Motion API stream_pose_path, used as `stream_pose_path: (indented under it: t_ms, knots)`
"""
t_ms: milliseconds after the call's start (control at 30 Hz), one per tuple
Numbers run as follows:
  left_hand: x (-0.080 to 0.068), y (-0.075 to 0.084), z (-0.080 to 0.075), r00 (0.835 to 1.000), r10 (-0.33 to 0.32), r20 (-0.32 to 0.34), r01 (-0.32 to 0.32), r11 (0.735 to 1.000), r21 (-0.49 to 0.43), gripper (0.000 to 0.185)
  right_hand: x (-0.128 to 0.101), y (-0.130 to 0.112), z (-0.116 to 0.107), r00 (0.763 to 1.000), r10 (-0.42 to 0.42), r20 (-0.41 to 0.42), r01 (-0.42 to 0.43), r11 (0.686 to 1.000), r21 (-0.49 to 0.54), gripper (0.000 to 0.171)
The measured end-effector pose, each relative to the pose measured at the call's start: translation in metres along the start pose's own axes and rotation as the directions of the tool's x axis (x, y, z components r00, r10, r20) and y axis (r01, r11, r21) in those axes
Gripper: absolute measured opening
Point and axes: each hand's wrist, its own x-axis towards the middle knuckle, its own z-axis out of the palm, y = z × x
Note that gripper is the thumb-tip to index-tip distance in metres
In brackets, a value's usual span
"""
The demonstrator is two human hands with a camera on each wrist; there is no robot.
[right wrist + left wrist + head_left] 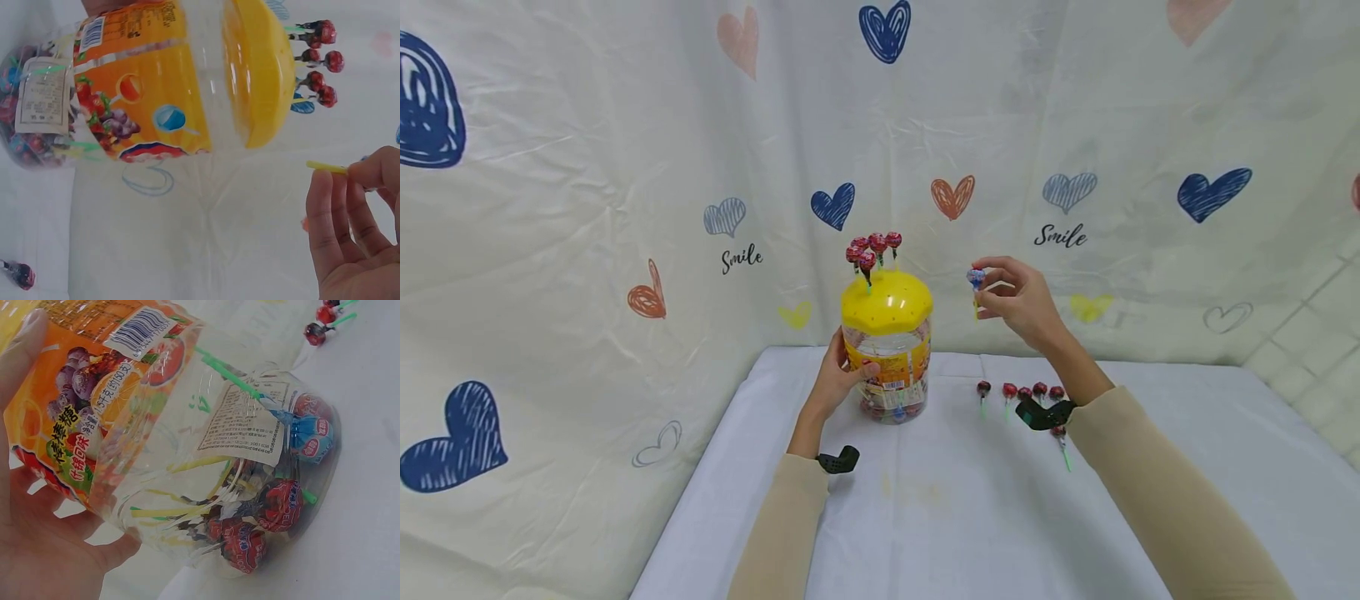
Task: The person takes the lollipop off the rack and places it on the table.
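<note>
A clear plastic lollipop jar [889,367] with a yellow domed lid [887,302] stands on the white table [925,517]. Several red lollipops [872,247] stick upright in the lid. My left hand [838,379] grips the jar's left side; the left wrist view shows my palm [44,550] against the jar [187,437] and wrapped lollipops [275,506] at its bottom. My right hand [1018,298] is raised right of the lid and pinches a blue-wrapped lollipop [976,277] by its yellow stick [326,166].
Several red lollipops [1018,392] with green sticks lie in a row on the table right of the jar, one more [1060,433] nearer me. A heart-printed cloth [625,208] hangs behind and to the left. The table's near part is bare white cloth.
</note>
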Motion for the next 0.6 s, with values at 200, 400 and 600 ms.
stream_pose_path:
  t_ms: [200, 400, 600]
  knots:
    - [-0.003, 0.006, 0.001, 1.000, 0.018, 0.010, -0.018, 1.000, -0.004, 0.081, -0.017, 0.007, -0.010, 0.997, 0.072, 0.024, -0.072, 0.997, 0.009, 0.039]
    - [-0.003, 0.005, 0.001, 0.999, 0.029, 0.014, -0.029, 0.999, -0.012, 0.082, -0.041, 0.013, -0.018, 0.990, 0.139, 0.028, -0.138, 0.990, -0.026, 0.039]
    - [-0.004, 0.006, 0.000, 0.999, 0.029, 0.021, -0.028, 0.999, -0.015, 0.082, -0.061, 0.050, -0.029, 0.987, 0.149, 0.057, -0.146, 0.988, -0.057, 0.040]
